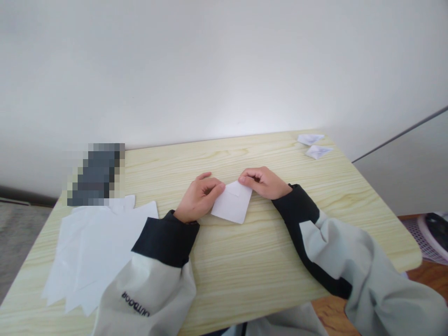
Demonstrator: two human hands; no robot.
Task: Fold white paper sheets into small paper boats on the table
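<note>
A small white piece of folded paper [231, 205] is held just over the middle of the wooden table, with a folded flap showing near its upper edge. My left hand [203, 196] pinches its upper left corner between thumb and fingers. At the upper right corner, my right hand [263, 182] grips the paper the same way. The fingertips of both hands partly cover the top edge. Whether the paper's lower edge touches the table, I cannot tell.
Loose white sheets [108, 247] are spread at the left, beside my left sleeve. Behind them lies a dark pixelated object [96, 175]. Two folded paper shapes [318, 151] rest at the back right corner. A pink basket [429, 240] stands beyond the table's right edge.
</note>
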